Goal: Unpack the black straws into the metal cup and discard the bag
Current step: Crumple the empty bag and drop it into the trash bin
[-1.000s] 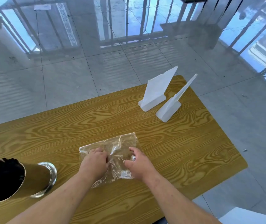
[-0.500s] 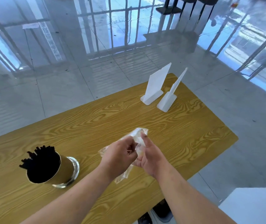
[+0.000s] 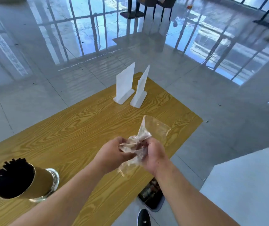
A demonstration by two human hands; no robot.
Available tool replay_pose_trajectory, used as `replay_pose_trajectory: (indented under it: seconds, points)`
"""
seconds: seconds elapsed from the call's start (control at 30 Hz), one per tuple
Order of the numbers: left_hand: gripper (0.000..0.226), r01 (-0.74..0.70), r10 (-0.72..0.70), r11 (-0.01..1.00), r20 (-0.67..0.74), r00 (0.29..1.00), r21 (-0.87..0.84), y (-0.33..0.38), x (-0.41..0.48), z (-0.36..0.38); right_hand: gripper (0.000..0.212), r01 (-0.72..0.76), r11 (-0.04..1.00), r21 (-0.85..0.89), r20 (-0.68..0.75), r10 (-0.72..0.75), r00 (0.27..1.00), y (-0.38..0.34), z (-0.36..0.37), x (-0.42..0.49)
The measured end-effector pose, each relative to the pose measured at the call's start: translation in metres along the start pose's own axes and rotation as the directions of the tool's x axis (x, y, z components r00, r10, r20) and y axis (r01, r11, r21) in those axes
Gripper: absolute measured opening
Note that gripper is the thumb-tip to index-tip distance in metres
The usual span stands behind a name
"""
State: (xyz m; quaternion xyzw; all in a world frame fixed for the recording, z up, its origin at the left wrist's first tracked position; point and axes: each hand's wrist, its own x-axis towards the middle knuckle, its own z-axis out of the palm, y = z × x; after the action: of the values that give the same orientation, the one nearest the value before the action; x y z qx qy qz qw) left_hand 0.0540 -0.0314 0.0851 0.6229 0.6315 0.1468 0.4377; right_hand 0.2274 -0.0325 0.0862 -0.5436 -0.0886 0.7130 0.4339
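The clear plastic bag (image 3: 148, 132) is crumpled and held above the table's near right part. My left hand (image 3: 112, 154) grips its left side and my right hand (image 3: 154, 156) grips its right side, fingers closed on the plastic. One flat corner of the bag sticks up and to the right; a loose tail hangs below my hands. The metal cup (image 3: 44, 180) stands at the near left of the wooden table (image 3: 75, 128), filled with black straws (image 3: 11, 175) that poke out of its rim.
Two white sign stands (image 3: 124, 85) (image 3: 140, 90) sit at the table's far end. Under the table's near edge a dark bin (image 3: 151, 196) holds some rubbish, and a dark shoe (image 3: 143, 217) shows beside it. A white surface (image 3: 244, 185) lies at the right.
The bag was lying flat on the table under both hands; now both hands have lifted it and scrunched it between them, moving right. The camera view has shifted, showing the bin below.
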Motion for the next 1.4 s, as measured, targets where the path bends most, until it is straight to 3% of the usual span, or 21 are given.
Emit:
replay_pose_trajectory:
  seconds: [0.13, 0.23, 0.3, 0.4, 0.5, 0.6, 0.7, 0.77, 0.83, 0.9, 0.97, 1.1, 1.17, 1.23, 1.4]
  points:
    - [0.021, -0.090, 0.085, 0.994, -0.074, 0.994, -0.055, 0.029, 0.012, 0.024, 0.066, -0.003, 1.000, 0.003, 0.057, 0.003, 0.998, -0.019, -0.031, -0.004]
    - [0.012, -0.159, 0.142, 0.976, -0.120, 0.983, -0.147, 0.052, 0.019, 0.050, 0.047, 0.069, 0.981, -0.180, 0.002, -0.069, 0.998, -0.033, -0.052, -0.007]
    - [0.010, -0.204, 0.183, 0.962, -0.124, 0.975, -0.181, 0.068, 0.023, 0.067, 0.052, 0.082, 0.951, -0.299, -0.119, -0.122, 0.985, -0.038, -0.067, -0.006]
    - [0.010, -0.276, 0.252, 0.940, -0.139, 0.958, -0.199, 0.090, 0.029, 0.088, 0.044, 0.081, 0.945, -0.315, -0.191, -0.147, 0.971, -0.045, -0.089, -0.004]
    - [0.024, -0.289, 0.263, 0.924, -0.131, 0.956, -0.250, 0.110, 0.035, 0.108, 0.046, 0.032, 0.989, -0.144, -0.028, -0.036, 0.999, -0.057, -0.111, -0.003]
    - [0.040, -0.146, 0.158, 0.844, -0.021, 0.987, -0.516, 0.126, 0.038, 0.125, 0.045, 0.020, 0.998, 0.056, 0.224, -0.032, 0.974, -0.066, -0.134, -0.004]
    - [0.050, 0.008, 0.087, 0.775, 0.120, 0.989, -0.632, 0.132, 0.048, 0.140, 0.033, 0.029, 0.995, 0.100, 0.244, -0.053, 0.968, -0.070, -0.149, 0.001]
    - [0.046, -0.004, 0.098, 0.849, 0.149, 0.984, -0.529, 0.130, 0.060, 0.149, 0.041, 0.066, 0.996, 0.059, 0.155, -0.074, 0.985, -0.068, -0.157, 0.008]
    - [0.037, -0.155, 0.191, 0.961, 0.143, 0.971, -0.230, 0.120, 0.073, 0.158, 0.042, 0.109, 0.993, -0.034, -0.007, -0.109, 0.994, -0.063, -0.166, 0.018]
    - [0.045, -0.314, 0.291, 0.940, 0.166, 0.942, 0.136, 0.103, 0.084, 0.164, 0.035, 0.147, 0.978, -0.147, -0.155, -0.170, 0.973, -0.058, -0.176, 0.027]
    - [0.067, -0.356, 0.301, 0.871, 0.206, 0.931, 0.339, 0.082, 0.098, 0.171, 0.034, 0.173, 0.948, -0.266, -0.241, -0.240, 0.940, -0.051, -0.187, 0.035]
    - [0.108, -0.298, 0.173, 0.783, 0.270, 0.947, 0.546, 0.038, 0.124, 0.187, 0.022, 0.163, 0.846, -0.507, -0.302, -0.352, 0.886, -0.028, -0.212, 0.056]
    - [0.108, -0.309, 0.167, 0.727, 0.279, 0.946, 0.613, 0.017, 0.132, 0.198, 0.009, 0.137, 0.832, -0.538, -0.352, -0.369, 0.860, -0.014, -0.225, 0.065]
    - [0.103, -0.320, 0.223, 0.675, 0.230, 0.947, 0.665, -0.002, 0.135, 0.211, 0.027, 0.122, 0.828, -0.548, -0.390, -0.382, 0.838, 0.000, -0.238, 0.072]
    - [0.095, -0.322, 0.372, 0.651, 0.081, 0.925, 0.687, -0.014, 0.140, 0.234, 0.040, 0.039, 0.793, -0.608, -0.423, -0.365, 0.829, 0.025, -0.262, 0.094]
